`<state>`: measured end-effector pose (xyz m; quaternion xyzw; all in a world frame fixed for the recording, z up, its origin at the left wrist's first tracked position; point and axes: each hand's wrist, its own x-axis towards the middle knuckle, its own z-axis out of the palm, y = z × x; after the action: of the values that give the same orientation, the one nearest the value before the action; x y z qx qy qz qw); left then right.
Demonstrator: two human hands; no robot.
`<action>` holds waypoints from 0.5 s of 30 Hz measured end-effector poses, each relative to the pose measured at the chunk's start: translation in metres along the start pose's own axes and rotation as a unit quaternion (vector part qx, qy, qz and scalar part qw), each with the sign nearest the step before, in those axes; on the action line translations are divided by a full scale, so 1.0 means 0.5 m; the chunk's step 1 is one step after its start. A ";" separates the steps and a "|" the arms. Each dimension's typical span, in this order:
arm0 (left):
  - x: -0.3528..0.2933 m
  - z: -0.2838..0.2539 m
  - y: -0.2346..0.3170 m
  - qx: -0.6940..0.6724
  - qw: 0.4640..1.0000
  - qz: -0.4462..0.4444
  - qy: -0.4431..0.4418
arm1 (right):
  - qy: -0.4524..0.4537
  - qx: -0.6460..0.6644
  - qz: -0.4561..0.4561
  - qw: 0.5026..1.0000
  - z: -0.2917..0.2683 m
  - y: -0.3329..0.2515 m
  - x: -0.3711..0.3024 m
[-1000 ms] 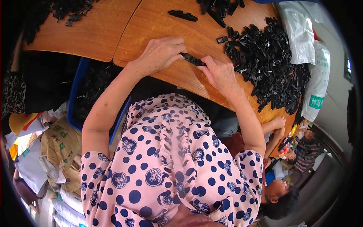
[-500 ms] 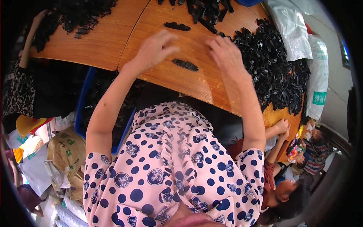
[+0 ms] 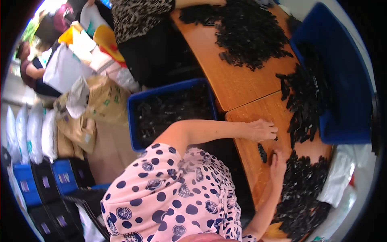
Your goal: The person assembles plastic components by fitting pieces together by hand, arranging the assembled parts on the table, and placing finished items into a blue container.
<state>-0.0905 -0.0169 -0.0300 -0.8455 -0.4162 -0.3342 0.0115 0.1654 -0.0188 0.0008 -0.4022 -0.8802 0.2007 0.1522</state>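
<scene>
My left hand (image 3: 261, 130) is over the wooden table, its fingers bent down and drawn together around a narrow black plastic part (image 3: 276, 138), of which only a bit shows at the fingertips. A second long black plastic part (image 3: 262, 153) lies on the tabletop between my two hands, touched by neither. Beside that part is my right hand (image 3: 278, 163), with its fingers loosely extended and nothing visible in them. Past my hands, a heap of loose black parts (image 3: 304, 109) spreads over the table.
Another heap (image 3: 256, 34) lies on the adjoining table (image 3: 215, 72), where a person in a patterned top (image 3: 139, 16) stands. A tipped blue bin (image 3: 342, 80) borders the heaps. A blue crate (image 3: 173, 85) of black parts sits to my left, near brown sacks (image 3: 107, 99). White bags (image 3: 338, 173) lean at right.
The view has swung left, bringing the blue crate and sacks into full sight. My left hand has lowered to a black part; my right hand has come down near the other part.
</scene>
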 end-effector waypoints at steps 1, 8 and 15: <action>-0.013 -0.004 0.015 -0.014 1.000 -0.004 -0.005 | -0.017 0.003 -0.006 1.000 -0.006 -0.008 -0.007; -0.067 -0.045 0.013 -0.090 0.992 -0.082 0.012 | -0.070 0.147 0.126 0.979 0.017 0.047 0.057; -0.056 -0.012 0.023 -0.153 0.971 -0.180 0.028 | -0.079 0.256 0.258 0.928 -0.024 0.012 0.055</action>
<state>-0.0979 -0.0458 -0.0384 -0.7388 -0.5052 -0.4136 -0.1668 0.1569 0.0088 0.0117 -0.5456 -0.6737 0.4830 0.1233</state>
